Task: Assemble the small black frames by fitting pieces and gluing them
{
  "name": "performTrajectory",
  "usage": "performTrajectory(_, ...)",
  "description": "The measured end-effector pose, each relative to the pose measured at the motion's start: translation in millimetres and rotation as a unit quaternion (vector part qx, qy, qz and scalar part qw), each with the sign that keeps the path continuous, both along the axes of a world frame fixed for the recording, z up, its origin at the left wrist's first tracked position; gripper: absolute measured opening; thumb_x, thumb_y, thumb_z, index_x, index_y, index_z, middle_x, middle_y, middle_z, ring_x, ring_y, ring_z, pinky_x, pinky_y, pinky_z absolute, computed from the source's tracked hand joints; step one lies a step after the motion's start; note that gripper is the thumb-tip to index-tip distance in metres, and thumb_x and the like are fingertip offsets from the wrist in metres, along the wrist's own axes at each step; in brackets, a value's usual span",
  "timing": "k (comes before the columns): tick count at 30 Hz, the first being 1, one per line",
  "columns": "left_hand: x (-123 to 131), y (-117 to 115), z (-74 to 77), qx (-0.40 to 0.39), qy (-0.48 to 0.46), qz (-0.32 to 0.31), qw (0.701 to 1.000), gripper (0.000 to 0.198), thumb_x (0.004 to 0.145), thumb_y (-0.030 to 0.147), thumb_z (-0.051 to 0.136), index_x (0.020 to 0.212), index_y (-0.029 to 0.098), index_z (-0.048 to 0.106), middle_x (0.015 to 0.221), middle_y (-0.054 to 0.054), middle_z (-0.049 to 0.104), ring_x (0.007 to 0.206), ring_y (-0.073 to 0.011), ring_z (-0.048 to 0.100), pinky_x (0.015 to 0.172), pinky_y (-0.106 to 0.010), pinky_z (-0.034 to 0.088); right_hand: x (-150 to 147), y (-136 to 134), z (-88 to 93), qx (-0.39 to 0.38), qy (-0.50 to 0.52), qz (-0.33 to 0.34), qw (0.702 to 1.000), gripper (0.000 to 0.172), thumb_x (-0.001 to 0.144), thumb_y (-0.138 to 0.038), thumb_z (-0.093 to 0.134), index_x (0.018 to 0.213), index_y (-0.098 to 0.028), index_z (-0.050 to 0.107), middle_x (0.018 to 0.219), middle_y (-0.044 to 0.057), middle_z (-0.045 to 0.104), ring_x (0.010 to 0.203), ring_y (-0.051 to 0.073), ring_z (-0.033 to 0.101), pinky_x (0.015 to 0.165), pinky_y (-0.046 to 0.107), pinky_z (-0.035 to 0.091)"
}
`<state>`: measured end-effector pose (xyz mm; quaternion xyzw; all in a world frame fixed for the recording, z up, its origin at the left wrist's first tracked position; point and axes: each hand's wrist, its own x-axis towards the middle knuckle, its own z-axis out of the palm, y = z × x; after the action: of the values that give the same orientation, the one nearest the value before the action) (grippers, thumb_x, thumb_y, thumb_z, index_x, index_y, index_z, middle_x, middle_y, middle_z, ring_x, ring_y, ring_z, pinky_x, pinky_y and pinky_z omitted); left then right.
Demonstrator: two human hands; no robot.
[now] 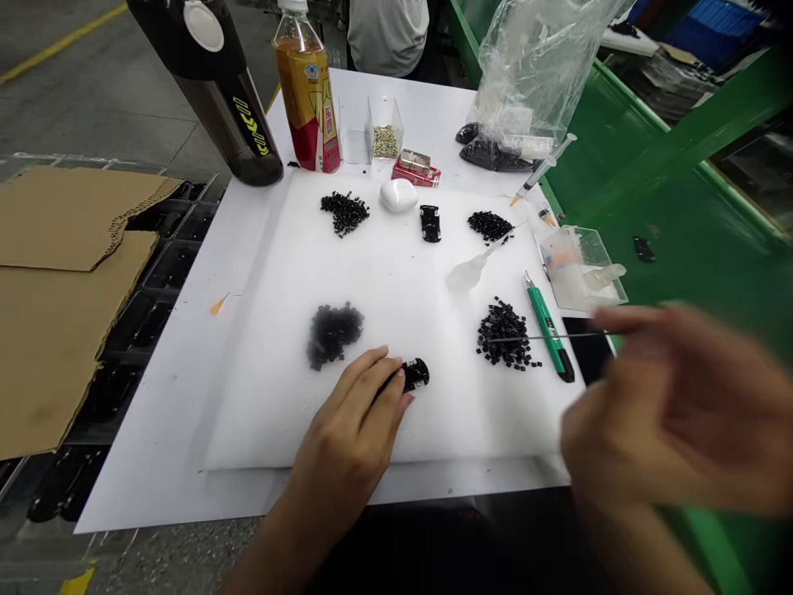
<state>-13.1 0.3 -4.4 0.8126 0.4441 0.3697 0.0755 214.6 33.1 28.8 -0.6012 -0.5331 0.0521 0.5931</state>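
Observation:
My left hand [350,430] rests on the white foam sheet [260,413] with its fingers closed on a small black plastic part [415,373]. My right hand [675,405] hovers at the right, blurred by motion, and pinches a thin metal tool [538,337] whose tip reaches over a pile of small black pieces [503,332]. Another pile of black pieces [333,330] lies just above my left hand. A green utility knife [548,324] lies beside the right pile.
Further back sit two smaller black piles [344,211] [489,225], a black part [429,223], a white oval object [397,195], a dropper [474,268], a syringe [542,169], clear boxes [579,266], a drink bottle [306,87], a dark flask [216,83] and a plastic bag [533,66]. Cardboard [55,289] lies left.

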Motion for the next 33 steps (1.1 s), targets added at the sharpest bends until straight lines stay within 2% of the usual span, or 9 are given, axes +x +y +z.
performTrajectory(1, -1, 0, 0.1, -0.005, 0.003, -0.005, 1.0, 0.029, 0.094, 0.002, 0.067, 0.122, 0.001, 0.066, 0.12, -0.018, 0.069, 0.131, -0.0296, 0.057, 0.11, -0.048, 0.058, -16, -5, -5.7, 0.048, -0.03, 0.013, 0.998, 0.041, 0.086, -0.02, 0.07, 0.121, -0.041, 0.071, 0.108, 0.002, 0.075, 0.096, 0.03, 0.075, 0.082, 0.057, 0.065)
performTrajectory(3, -1, 0, -0.2, -0.009, 0.004, -0.009, 1.0, 0.03, 0.094, 0.002, 0.067, 0.123, 0.002, 0.065, 0.121, -0.017, 0.069, 0.132, -0.0289, 0.058, 0.111, -0.047, 0.058, -38, -8, -15.7, 0.094, -0.058, 0.043, 0.993, 0.047, 0.084, -0.014, 0.071, 0.12, -0.044, 0.071, 0.1, -0.001, 0.076, 0.089, 0.029, 0.076, 0.079, 0.057, 0.065)
performTrajectory(7, 2, 0, -1.4, 0.009, 0.001, 0.002, 1.0, 0.027, 0.094, 0.0, 0.066, 0.12, 0.0, 0.066, 0.118, -0.017, 0.071, 0.127, -0.0282, 0.061, 0.109, -0.046, 0.059, -53, 1, -24.7, 0.112, -0.056, 0.082, 0.989, 0.051, 0.087, -0.008, 0.066, 0.124, -0.043, 0.069, 0.099, -0.002, 0.076, 0.087, 0.027, 0.076, 0.074, 0.054, 0.066)
performTrajectory(11, 4, 2, -1.2, 0.002, -0.008, 0.01, 1.0, 0.021, 0.095, 0.0, 0.064, 0.115, 0.0, 0.067, 0.115, -0.018, 0.071, 0.125, -0.0284, 0.062, 0.109, -0.046, 0.059, -53, 5, -25.8, 0.113, -0.07, 0.095, 0.987, 0.053, 0.086, -0.004, 0.067, 0.125, -0.04, 0.069, 0.1, -0.001, 0.077, 0.088, 0.027, 0.076, 0.072, 0.051, 0.066)
performTrajectory(17, 3, 2, -0.1, -0.01, -0.007, 0.01, 1.0, 0.022, 0.095, 0.002, 0.065, 0.117, 0.002, 0.068, 0.116, -0.017, 0.071, 0.125, -0.0274, 0.063, 0.11, -0.045, 0.058, -51, 13, -29.5, 0.198, -0.119, 0.112, 0.966, 0.055, 0.079, 0.007, 0.068, 0.123, -0.026, 0.071, 0.094, 0.001, 0.078, 0.081, 0.024, 0.077, 0.062, 0.041, 0.064)
performTrajectory(23, 3, 1, -1.8, -0.008, -0.027, 0.008, 1.0, 0.022, 0.094, 0.0, 0.065, 0.115, 0.0, 0.068, 0.114, -0.016, 0.071, 0.123, -0.0257, 0.063, 0.11, -0.042, 0.057, -46, 10, -28.7, 0.171, -0.095, 0.112, 0.974, 0.05, 0.082, 0.004, 0.069, 0.123, -0.026, 0.071, 0.097, 0.001, 0.077, 0.083, 0.022, 0.076, 0.067, 0.041, 0.065)
performTrajectory(28, 3, 1, -1.0, -0.026, -0.027, 0.006, 0.999, 0.02, 0.092, -0.001, 0.067, 0.112, 0.003, 0.069, 0.117, -0.016, 0.068, 0.121, -0.0275, 0.059, 0.108, -0.045, 0.056, -37, 4, -27.9, 0.18, -0.105, 0.079, 0.975, 0.038, 0.085, -0.002, 0.069, 0.117, -0.022, 0.074, 0.095, 0.002, 0.077, 0.078, 0.02, 0.076, 0.063, 0.037, 0.064)
performTrajectory(33, 3, 1, 2.8, -0.051, -0.039, 0.005, 0.998, 0.015, 0.09, -0.004, 0.065, 0.1, 0.006, 0.071, 0.115, -0.016, 0.065, 0.112, -0.0264, 0.058, 0.097, -0.045, 0.057, -37, 3, -31.8, 0.18, -0.078, 0.119, 0.973, 0.04, 0.087, -0.001, 0.065, 0.119, -0.023, 0.073, 0.091, 0.002, 0.075, 0.077, 0.021, 0.074, 0.066, 0.041, 0.063)
